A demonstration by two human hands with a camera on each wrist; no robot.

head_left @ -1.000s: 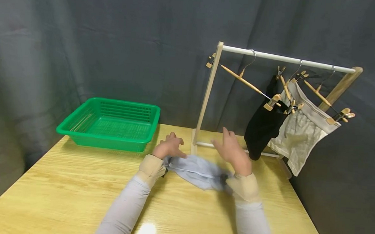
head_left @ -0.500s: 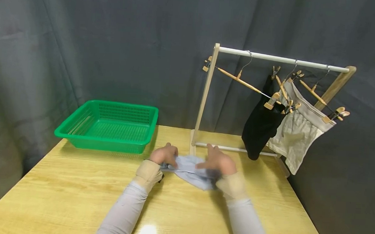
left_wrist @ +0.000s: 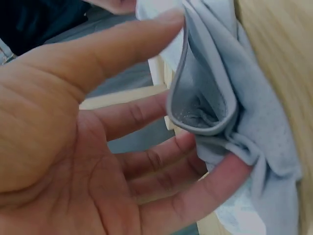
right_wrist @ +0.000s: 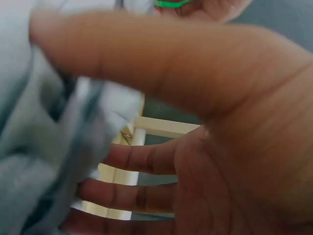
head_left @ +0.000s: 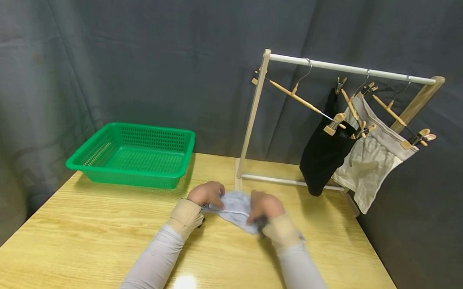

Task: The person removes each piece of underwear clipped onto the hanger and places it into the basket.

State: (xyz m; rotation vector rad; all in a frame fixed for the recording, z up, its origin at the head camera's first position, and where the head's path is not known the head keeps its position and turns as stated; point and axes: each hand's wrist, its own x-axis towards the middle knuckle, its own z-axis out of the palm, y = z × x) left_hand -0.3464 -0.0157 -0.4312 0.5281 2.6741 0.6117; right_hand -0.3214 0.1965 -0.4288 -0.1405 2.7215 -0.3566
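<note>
A light blue garment (head_left: pixel 235 204) lies bunched on the table between both hands. My left hand (head_left: pixel 207 193) is at its left end, thumb on the near side of the fabric and fingers reaching behind it. In the left wrist view a hemmed opening of the garment (left_wrist: pixel 266 112) gapes beside the thumb and fingers. My right hand (head_left: pixel 266 206) takes the right part of the garment, slightly blurred. The right wrist view has the thumb (right_wrist: pixel 137 56) across the front of the fabric (right_wrist: pixel 29 181) and the other fingers behind it, their tips hidden.
A green plastic basket (head_left: pixel 131 173) stands at the back left of the wooden table (head_left: pixel 93 242). At the right is a rack (head_left: pixel 251 119) with clip hangers, one bare hanger (head_left: pixel 297 97) nearest the left post, black shorts (head_left: pixel 325 160) and light grey shorts (head_left: pixel 372 156).
My right hand has come down and left onto the garment, from raised with spread fingers. The left hand has lowered slightly and closed in on the fabric.
</note>
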